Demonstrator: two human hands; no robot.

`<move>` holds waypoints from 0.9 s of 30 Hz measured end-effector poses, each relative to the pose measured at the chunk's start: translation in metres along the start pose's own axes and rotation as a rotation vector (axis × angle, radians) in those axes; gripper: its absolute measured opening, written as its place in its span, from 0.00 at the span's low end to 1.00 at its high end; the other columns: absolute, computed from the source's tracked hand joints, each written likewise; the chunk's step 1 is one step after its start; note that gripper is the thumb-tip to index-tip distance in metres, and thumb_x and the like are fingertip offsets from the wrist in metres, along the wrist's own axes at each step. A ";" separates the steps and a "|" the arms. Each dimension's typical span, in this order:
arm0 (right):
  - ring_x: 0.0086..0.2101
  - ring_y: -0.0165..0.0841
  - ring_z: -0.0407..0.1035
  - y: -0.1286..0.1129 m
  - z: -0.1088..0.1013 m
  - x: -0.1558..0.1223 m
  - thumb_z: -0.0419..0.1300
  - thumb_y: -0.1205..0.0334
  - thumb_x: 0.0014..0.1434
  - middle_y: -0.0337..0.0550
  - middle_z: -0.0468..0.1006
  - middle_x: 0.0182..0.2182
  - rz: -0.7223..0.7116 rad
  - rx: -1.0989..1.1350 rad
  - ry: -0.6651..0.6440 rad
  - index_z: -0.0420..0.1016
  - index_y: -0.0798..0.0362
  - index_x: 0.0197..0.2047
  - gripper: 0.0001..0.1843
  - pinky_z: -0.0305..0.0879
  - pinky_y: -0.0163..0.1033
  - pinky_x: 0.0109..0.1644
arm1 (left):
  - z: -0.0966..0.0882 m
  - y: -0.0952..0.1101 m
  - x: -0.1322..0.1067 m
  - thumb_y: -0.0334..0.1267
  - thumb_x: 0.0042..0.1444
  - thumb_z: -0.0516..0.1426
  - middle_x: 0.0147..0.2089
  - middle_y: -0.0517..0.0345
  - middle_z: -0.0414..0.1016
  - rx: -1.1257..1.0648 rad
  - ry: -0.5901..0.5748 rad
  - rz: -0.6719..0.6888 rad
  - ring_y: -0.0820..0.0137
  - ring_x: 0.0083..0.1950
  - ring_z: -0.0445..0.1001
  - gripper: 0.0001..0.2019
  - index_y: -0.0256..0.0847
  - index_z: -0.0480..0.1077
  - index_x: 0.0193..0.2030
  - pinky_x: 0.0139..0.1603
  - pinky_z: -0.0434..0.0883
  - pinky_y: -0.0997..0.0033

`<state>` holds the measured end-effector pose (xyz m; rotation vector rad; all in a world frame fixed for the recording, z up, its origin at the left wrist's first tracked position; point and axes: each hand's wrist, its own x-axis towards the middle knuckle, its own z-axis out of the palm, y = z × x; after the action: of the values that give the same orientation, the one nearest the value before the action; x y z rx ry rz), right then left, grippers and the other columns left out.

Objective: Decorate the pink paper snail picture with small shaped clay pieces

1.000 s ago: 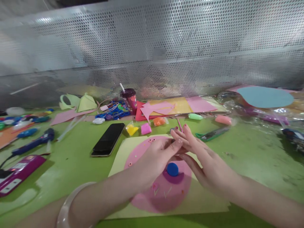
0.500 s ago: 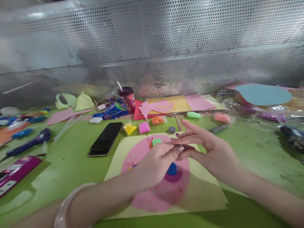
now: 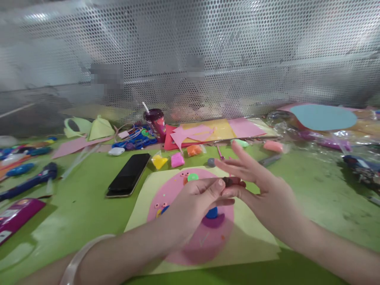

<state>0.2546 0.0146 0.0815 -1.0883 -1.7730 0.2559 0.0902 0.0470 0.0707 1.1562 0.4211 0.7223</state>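
Note:
My left hand (image 3: 202,196) is closed, its thumb and fingers pinching a small dark lump of what looks like modelling clay (image 3: 227,181). From the other side my right hand (image 3: 263,180) meets it, thumb and lower fingers closed on the same lump while the upper fingers stretch out. Both hands hover over a pink paper oval (image 3: 192,253) on a pale yellow sheet (image 3: 252,245). On the oval are a green disc (image 3: 192,177), a blue piece (image 3: 211,212) over a purple crescent (image 3: 214,221), and small pink eyes. My left forearm covers part of the oval.
A phone (image 3: 128,175) lies left of the sheet. Behind it are yellow (image 3: 159,161), pink (image 3: 177,159) and orange clay (image 3: 194,150), a grey clay disc (image 3: 211,162) and a lidded cup (image 3: 156,122). A glue gun (image 3: 29,182) lies far left, a cutter (image 3: 269,160) at right.
The dark lump now shows between my fingertips, where it was mostly covered before. My right fingers have lifted and spread a little. The whole view has shifted slightly.

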 end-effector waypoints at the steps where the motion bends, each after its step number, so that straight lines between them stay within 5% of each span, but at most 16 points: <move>1: 0.52 0.38 0.71 0.002 0.000 0.002 0.58 0.71 0.62 0.39 0.77 0.51 -0.056 -0.046 0.000 0.64 0.39 0.63 0.29 0.77 0.43 0.46 | -0.001 0.002 0.001 0.48 0.65 0.55 0.46 0.52 0.77 0.047 0.023 -0.016 0.65 0.49 0.74 0.15 0.38 0.75 0.43 0.57 0.66 0.62; 5: 0.45 0.37 0.74 0.006 -0.001 0.008 0.59 0.66 0.64 0.42 0.79 0.48 -0.184 -0.135 -0.008 0.79 0.48 0.43 0.09 0.73 0.47 0.50 | -0.006 0.014 0.001 0.46 0.67 0.50 0.34 0.57 0.72 0.501 0.086 0.017 0.71 0.36 0.68 0.16 0.38 0.72 0.34 0.40 0.64 0.71; 13: 0.33 0.30 0.75 -0.003 0.001 0.002 0.60 0.71 0.59 0.38 0.80 0.34 -0.089 0.023 0.051 0.79 0.47 0.35 0.09 0.75 0.33 0.35 | -0.006 0.024 -0.001 0.42 0.65 0.51 0.24 0.64 0.52 0.649 0.055 0.079 0.72 0.27 0.52 0.17 0.40 0.62 0.25 0.28 0.52 0.72; 19: 0.28 0.31 0.74 -0.008 -0.005 0.008 0.57 0.68 0.60 0.36 0.78 0.28 0.085 0.007 0.017 0.75 0.48 0.33 0.08 0.74 0.35 0.32 | -0.004 0.028 -0.001 0.40 0.67 0.50 0.38 0.59 0.75 0.447 0.001 0.021 0.70 0.41 0.73 0.12 0.42 0.74 0.39 0.45 0.68 0.72; 22: 0.36 0.32 0.76 0.001 -0.005 0.011 0.54 0.68 0.62 0.38 0.81 0.36 -0.003 -0.067 -0.017 0.76 0.48 0.38 0.10 0.75 0.36 0.41 | -0.006 0.024 0.001 0.40 0.67 0.50 0.44 0.55 0.77 0.357 0.023 -0.039 0.68 0.45 0.76 0.12 0.40 0.73 0.43 0.44 0.70 0.71; 27: 0.49 0.34 0.73 0.013 -0.002 0.008 0.52 0.71 0.66 0.47 0.78 0.49 -0.219 -0.171 -0.100 0.73 0.53 0.52 0.14 0.72 0.39 0.53 | -0.006 0.020 0.001 0.41 0.66 0.51 0.40 0.54 0.77 0.255 0.088 -0.069 0.67 0.43 0.77 0.11 0.39 0.72 0.42 0.40 0.72 0.73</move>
<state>0.2624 0.0276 0.0792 -1.0040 -2.0149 0.0250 0.0811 0.0564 0.0870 1.3446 0.6381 0.6747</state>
